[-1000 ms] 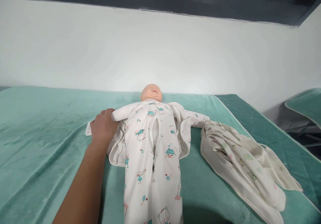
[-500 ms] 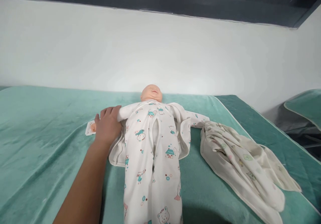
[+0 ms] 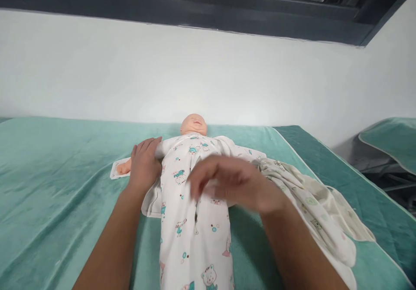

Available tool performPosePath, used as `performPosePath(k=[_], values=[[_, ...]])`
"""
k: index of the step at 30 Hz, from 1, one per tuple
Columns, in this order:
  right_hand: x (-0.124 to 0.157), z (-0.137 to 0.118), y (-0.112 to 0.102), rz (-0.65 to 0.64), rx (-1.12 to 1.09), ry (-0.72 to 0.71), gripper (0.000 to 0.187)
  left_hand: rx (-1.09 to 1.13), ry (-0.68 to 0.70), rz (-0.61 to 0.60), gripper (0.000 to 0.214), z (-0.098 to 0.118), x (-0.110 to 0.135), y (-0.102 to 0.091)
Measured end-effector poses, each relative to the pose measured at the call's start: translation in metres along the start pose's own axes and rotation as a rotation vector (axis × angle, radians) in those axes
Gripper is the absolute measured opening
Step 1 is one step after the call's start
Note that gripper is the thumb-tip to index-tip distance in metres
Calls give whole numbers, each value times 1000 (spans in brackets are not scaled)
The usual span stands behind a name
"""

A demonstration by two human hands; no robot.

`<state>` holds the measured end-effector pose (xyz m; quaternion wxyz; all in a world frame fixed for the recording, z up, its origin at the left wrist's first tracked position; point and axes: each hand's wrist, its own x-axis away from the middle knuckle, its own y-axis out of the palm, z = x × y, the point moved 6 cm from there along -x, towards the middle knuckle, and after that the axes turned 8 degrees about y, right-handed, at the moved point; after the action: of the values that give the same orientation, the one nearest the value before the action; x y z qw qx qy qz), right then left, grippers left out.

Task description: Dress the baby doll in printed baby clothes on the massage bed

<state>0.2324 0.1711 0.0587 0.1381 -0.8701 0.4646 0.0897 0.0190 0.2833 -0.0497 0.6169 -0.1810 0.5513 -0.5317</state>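
A baby doll (image 3: 193, 124) lies on its back on a teal mat (image 3: 58, 168), dressed in a white printed sleepsuit (image 3: 195, 220). My left hand (image 3: 144, 164) lies flat on the doll's arm and sleeve, fingers stretched toward its shoulder; the doll's small hand (image 3: 121, 167) pokes out of the cuff. My right hand (image 3: 234, 184) hovers over the doll's chest, blurred by motion, with its fingers pointing left and slightly curled. It hides the open flap of the sleepsuit.
A second cream printed garment (image 3: 312, 203) lies crumpled on the mat to the right of the doll. Behind the mat rises a white wall (image 3: 208, 73) under a dark window frame. Another teal-covered surface (image 3: 393, 138) stands at the far right.
My right hand has come into view over the doll's chest. My left hand slid a little toward the shoulder, and the doll's hand now sticks out of the cuff.
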Motion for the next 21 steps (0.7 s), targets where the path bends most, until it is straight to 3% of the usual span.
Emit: performPosePath(k=[1, 3, 5, 6, 9, 11, 14, 18, 21], values=[[0, 10, -18, 100, 52, 24, 15, 79, -3, 42, 64, 1, 0, -3], [6, 38, -63, 494, 253, 91, 24, 241, -37, 103, 54, 6, 0, -9], [13, 69, -91, 744, 544, 195, 37, 377, -78, 125, 44, 17, 2, -16], [12, 84, -96, 747, 692, 227, 42, 433, -82, 120, 40, 26, 3, -20], [7, 119, -96, 596, 968, 291, 57, 550, -20, 57, 35, 62, 3, -30], [9, 128, -100, 587, 985, 318, 63, 570, 63, -40, 35, 89, -1, -33], [15, 128, -116, 729, 822, 350, 60, 454, 227, -194, 37, 126, -15, -29], [23, 128, -131, 894, 678, 362, 50, 131, 431, -461, 34, 170, -43, -2], [24, 129, -133, 923, 676, 382, 42, -139, 439, -688, 30, 192, -60, 28]])
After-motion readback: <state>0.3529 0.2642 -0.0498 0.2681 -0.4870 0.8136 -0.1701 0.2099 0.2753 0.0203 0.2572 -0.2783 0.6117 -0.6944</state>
